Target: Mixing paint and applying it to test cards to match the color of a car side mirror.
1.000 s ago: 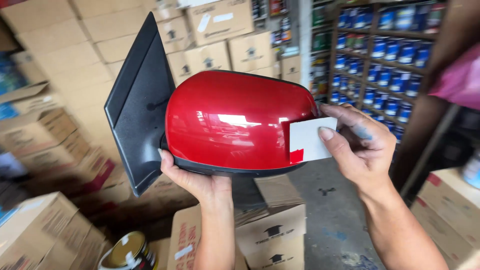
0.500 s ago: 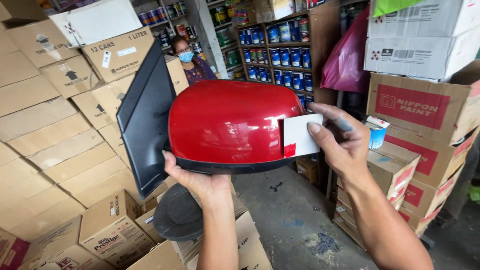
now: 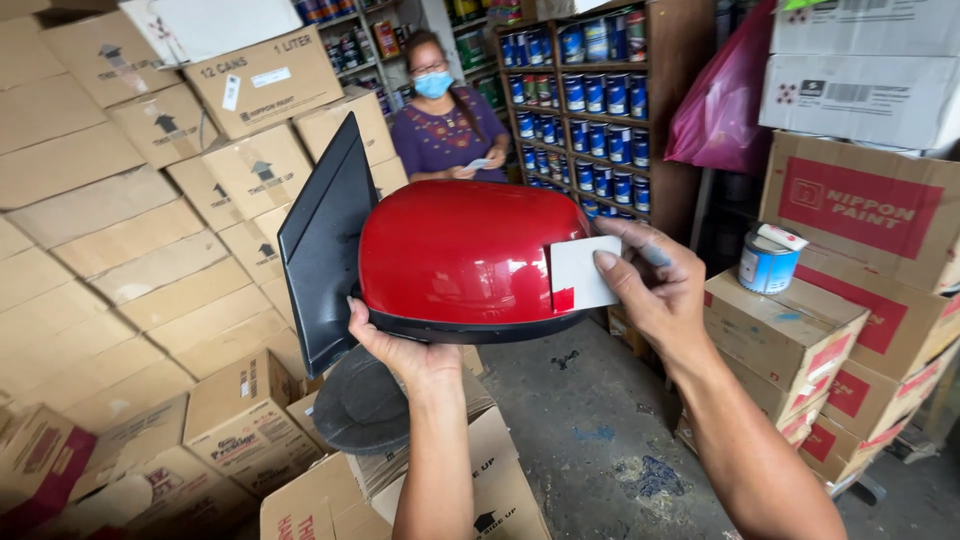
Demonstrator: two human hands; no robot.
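The left hand (image 3: 400, 352) grips the red car mirror housing (image 3: 455, 262) from below, its fingers mostly hidden behind the housing, whose black mounting bracket (image 3: 322, 245) juts up on its left. The right hand (image 3: 650, 290) pinches a white card (image 3: 582, 273) with a red paint patch at its lower corner flat against the housing's right end, fingers closed on the card's edge. Behind the housing, partly blocked by it, stands a masked person (image 3: 445, 125) beside shelves of blue cans (image 3: 600, 100); stacked cardboard boxes (image 3: 150, 200) surround it, and a blue paint can (image 3: 768, 262) sits on a box to its right
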